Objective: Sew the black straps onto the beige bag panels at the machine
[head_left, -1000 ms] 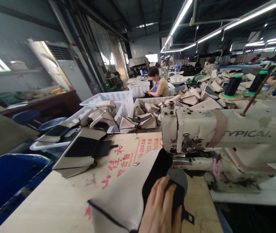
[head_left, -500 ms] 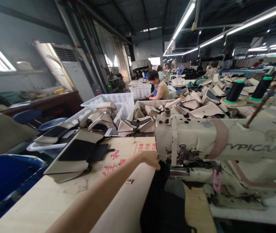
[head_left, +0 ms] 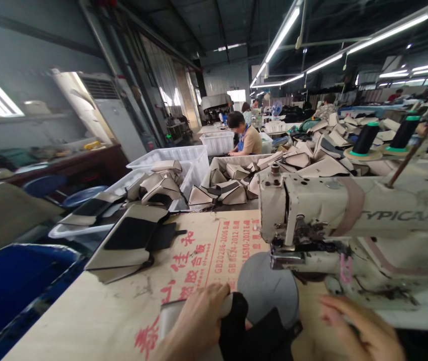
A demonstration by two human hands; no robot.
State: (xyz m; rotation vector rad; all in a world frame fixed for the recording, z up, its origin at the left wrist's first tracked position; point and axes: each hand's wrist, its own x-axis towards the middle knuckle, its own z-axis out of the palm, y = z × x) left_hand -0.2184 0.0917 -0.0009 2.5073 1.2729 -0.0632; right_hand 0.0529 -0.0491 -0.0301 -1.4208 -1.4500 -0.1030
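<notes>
My left hand (head_left: 208, 311) is closed around the edge of a beige and black sewn bag piece (head_left: 234, 316) at the front of the board. Just beyond that hand, a rounded grey flap (head_left: 268, 288) lies below the arm of the sewing machine (head_left: 311, 210). Whether the flap joins the black part cannot be made out. To the right, my right hand (head_left: 364, 326) is apart from the piece, slightly blurred, with fingers stretched leftward and nothing seen in them. The lower part of the bag piece is cut off by the frame.
Another beige and black bag piece (head_left: 127, 240) rests on the plywood board (head_left: 86, 321) at left. White plastic crates (head_left: 198, 155) with similar pieces stand behind. Black thread spools (head_left: 364, 139) top the machine. A person (head_left: 249, 138) sits farther back.
My left hand has drawn the bag piece back from the machine toward me, and the piece has folded and turned. My right hand has come into view at lower right.
</notes>
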